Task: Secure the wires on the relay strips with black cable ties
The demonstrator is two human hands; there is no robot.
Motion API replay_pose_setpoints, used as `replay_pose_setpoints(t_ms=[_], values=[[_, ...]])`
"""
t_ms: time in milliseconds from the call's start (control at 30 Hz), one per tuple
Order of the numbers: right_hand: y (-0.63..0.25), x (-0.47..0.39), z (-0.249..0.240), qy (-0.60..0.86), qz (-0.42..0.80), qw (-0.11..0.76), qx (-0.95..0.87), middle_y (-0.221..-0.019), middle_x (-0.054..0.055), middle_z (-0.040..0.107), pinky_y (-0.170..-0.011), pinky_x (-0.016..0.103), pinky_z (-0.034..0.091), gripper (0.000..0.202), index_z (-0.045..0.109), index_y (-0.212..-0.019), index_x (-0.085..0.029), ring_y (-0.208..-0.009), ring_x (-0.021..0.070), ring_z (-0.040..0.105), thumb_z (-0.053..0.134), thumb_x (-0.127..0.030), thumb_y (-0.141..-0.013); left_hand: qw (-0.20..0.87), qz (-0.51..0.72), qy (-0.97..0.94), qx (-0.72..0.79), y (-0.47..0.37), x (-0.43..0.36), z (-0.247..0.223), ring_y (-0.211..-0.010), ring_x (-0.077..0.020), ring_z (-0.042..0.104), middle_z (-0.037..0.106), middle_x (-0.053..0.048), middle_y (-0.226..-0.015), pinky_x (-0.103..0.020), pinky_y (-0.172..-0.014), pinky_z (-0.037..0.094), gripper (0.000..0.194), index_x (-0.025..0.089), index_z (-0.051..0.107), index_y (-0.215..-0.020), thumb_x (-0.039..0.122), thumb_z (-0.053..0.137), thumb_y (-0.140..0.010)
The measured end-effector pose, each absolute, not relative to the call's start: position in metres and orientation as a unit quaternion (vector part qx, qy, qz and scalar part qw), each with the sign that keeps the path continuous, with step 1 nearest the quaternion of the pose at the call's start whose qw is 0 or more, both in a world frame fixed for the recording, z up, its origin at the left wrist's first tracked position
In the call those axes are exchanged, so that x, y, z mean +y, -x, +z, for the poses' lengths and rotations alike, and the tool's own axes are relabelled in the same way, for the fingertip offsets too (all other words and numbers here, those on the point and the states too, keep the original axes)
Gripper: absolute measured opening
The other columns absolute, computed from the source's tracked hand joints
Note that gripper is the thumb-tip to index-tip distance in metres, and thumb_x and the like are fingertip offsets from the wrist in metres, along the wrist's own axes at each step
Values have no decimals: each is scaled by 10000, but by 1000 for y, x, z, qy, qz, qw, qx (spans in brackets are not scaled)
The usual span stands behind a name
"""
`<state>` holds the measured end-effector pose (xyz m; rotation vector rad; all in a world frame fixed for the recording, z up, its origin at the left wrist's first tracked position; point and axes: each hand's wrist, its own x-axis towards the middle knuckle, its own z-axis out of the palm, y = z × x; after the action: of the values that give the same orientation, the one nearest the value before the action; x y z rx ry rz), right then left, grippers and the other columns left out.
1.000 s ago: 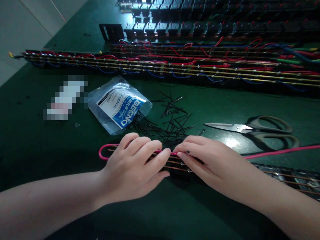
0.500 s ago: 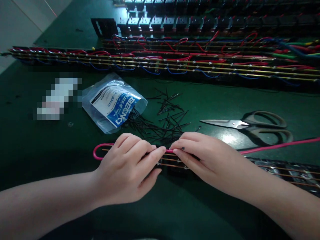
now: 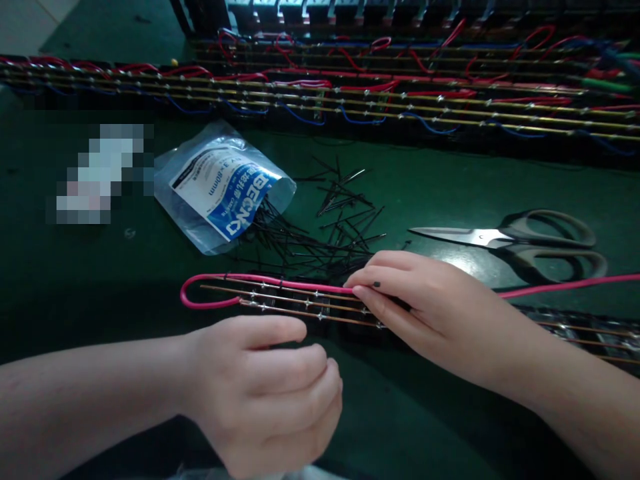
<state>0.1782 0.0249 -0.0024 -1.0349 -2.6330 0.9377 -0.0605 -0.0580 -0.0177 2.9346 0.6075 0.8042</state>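
My right hand point(image 3: 425, 300) pinches a pink wire point(image 3: 300, 285) between thumb and fingertips, against the top of a strip with copper-coloured rods point(image 3: 350, 309). The wire runs along the upper rod and bends in a loop at the left, its end meeting the lower rod. A dark tie point(image 3: 281, 283) crosses the wire left of that hand. Below the strip, apart from it, is my left hand point(image 3: 270, 393), back upward with fingers curled. Its thumb is hidden, and so is anything inside it.
Loose black cable ties point(image 3: 320, 243) spill from a clear bag point(image 3: 225, 187) behind the strip. Scissors point(image 3: 505, 238) lie at the right, tips pointing left. Long wired assemblies point(image 3: 350, 97) stretch across the back. A blurred pale patch point(image 3: 100, 173) is at the left.
My left hand has left the wire and come down towards me, its fingers curling and uncovering the loop and rods. My right hand keeps its pinch. The view has tipped downward slightly.
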Motion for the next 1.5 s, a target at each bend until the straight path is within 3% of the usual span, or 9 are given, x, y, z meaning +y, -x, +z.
replay_pose_setpoints(t_ms=[567, 700, 867, 1000, 1500], values=[[-181, 25, -4, 328, 316, 96, -885, -814, 55, 668, -593, 288, 405, 309, 775, -941, -178, -715, 172, 602, 482, -246, -1012, -10, 251, -965, 79, 65, -39, -14, -906, -160, 666, 769, 15, -1018, -300, -781, 604, 168, 254, 808, -970, 285, 652, -913], [-179, 26, -6, 324, 313, 101, -887, -803, 52, 668, -587, 288, 407, 308, 773, -943, -180, -705, 171, 604, 478, -239, -1011, 7, 264, -950, 166, 63, -49, -16, -953, -179, 660, 763, -4, -1046, -354, -814, 581, 174, 219, 792, -962, 294, 636, -948], [-182, 26, -7, 320, 305, 111, -890, -823, 55, 684, -600, 285, 424, 285, 764, -935, -184, -724, 172, 626, 496, -247, -1009, -48, 264, -915, 301, 61, -43, -16, -959, -194, 673, 779, -24, -1064, -389, -831, 550, 205, 150, 720, -1085, 167, 735, -882], [-182, 26, -5, 323, 309, 107, -888, -813, 52, 689, -587, 284, 420, 287, 763, -927, -193, -707, 169, 626, 494, -245, -1010, -78, 237, -907, 339, 61, -36, -16, -949, -209, 669, 784, -30, -1065, -399, -831, 543, 303, 149, 675, -1156, 228, 766, -878], [-180, 26, -4, 325, 310, 100, -888, -822, 51, 688, -601, 291, 435, 277, 753, -942, -188, -732, 180, 631, 491, -247, -1009, -54, 175, -899, 397, 58, -36, -16, -957, -258, 637, 721, -88, -1098, -425, -795, 503, 364, 138, 666, -1218, 390, 635, -957]])
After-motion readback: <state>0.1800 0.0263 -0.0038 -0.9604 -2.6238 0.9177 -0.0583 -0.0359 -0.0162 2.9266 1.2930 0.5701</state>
